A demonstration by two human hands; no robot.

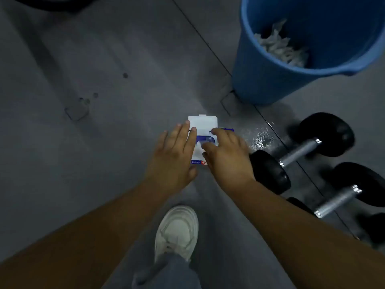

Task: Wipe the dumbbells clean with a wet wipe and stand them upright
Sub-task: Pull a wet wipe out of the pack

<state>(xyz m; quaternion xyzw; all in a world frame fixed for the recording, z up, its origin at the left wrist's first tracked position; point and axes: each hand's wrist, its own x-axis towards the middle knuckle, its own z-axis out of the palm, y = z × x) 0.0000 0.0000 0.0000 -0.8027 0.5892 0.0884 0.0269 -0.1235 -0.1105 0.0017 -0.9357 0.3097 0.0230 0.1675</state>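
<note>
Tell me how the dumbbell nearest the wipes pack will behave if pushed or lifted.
The dumbbell lies on its side on rounded-looking heads, so a sideways push would probably roll it. Thick black heads on a metal bar suggest it is rigid and heavy for its size. The floor beside it glistens, possibly slippery.

The wipe pack lay on the floor, the left hand on its left side, the right hand over its right. To its right lay a dumbbell, with a second dumbbell beside it, nearer the person. Behind them stood a bucket with crumpled wipes inside.
</note>
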